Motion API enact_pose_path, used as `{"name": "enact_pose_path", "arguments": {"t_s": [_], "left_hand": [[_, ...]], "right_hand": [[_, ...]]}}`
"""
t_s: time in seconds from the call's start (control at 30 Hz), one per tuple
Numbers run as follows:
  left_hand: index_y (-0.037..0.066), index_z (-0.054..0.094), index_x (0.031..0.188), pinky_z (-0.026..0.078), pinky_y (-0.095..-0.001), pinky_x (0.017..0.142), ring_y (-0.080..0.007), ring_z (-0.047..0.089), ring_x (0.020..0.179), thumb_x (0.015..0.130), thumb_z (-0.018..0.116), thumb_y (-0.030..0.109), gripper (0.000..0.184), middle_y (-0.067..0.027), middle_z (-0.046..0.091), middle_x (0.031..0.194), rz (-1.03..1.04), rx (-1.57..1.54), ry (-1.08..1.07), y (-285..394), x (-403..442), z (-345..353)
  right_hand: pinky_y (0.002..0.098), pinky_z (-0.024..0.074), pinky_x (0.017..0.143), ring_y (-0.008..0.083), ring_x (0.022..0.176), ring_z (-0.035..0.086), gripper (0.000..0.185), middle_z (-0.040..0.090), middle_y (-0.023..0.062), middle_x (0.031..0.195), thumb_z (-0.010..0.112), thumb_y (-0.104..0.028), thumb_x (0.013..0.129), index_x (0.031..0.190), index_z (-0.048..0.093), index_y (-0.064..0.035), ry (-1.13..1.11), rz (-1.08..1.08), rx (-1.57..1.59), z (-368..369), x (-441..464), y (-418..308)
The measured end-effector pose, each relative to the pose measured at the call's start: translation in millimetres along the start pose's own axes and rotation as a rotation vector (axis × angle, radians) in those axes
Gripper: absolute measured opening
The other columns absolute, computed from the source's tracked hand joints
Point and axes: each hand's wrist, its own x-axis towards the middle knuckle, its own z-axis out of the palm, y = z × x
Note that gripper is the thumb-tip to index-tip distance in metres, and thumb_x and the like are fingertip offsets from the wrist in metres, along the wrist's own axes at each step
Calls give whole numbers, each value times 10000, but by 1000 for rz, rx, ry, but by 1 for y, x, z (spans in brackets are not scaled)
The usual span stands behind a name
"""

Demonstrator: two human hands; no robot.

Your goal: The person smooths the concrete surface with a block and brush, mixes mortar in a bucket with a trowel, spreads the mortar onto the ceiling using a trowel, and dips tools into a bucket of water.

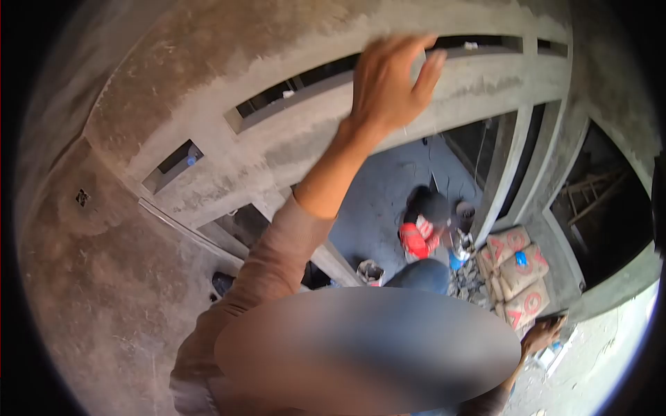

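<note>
My left hand (395, 87) is raised on a brown-sleeved arm in front of the grey plastered wall (277, 149), beside its long narrow slot. Its thumb and fingers are apart, slightly blurred, with nothing visible between them. Low at the right, my right hand (542, 335) is near the cement bags (526, 302). Its fingers look curled round something dark, too small to name. A pale blue and white object (549, 356) lies just below that hand. A large blurred oval covers the bottom centre and hides part of my arms.
Below, a person in a red and dark top (417, 239) bends beside a bucket (465, 210). Another bucket (370, 272) stands left of them, and rubble (471, 282) lies by the bags. A wooden ladder (590, 196) shows through the dark opening at right.
</note>
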Motion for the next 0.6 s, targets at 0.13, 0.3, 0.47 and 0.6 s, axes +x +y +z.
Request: {"name": "enact_pose_path", "arguments": {"t_s": [0.13,0.3,0.47,0.6], "left_hand": [[36,527,1453,273,-622,1175,-331,503,1379,904,747,271,637,-153,561,1481,-537,489,-334,-158,-166,3],[-9,394,1541,-11,-672,1234,-348,314,1517,870,770,393,868,-208,383,1614,-651,817,-527,-240,-208,-30],[-2,574,1386,-48,-658,1245,-312,514,1361,827,808,418,737,-188,594,1385,-664,846,-601,-299,-217,-14],[-2,704,1163,-2,-620,1266,-256,679,1082,789,849,392,562,-123,701,1062,-566,907,-492,-329,-231,6]], "right_hand": [[487,483,1025,398,1207,608,624,604,203,1407,491,-183,995,1609,380,-213,59,-287,-40,48,-10,-4],[521,444,1044,405,1228,595,601,590,214,1423,512,-229,992,1582,413,-166,-236,-146,90,90,-36,-87],[556,342,1143,330,1239,605,608,632,161,1394,564,-330,989,1535,462,-83,-271,-444,243,150,-51,-157],[536,392,1103,340,1183,625,510,658,166,1343,502,-236,1002,1468,538,-31,-77,-734,-496,202,-63,-177]]}}
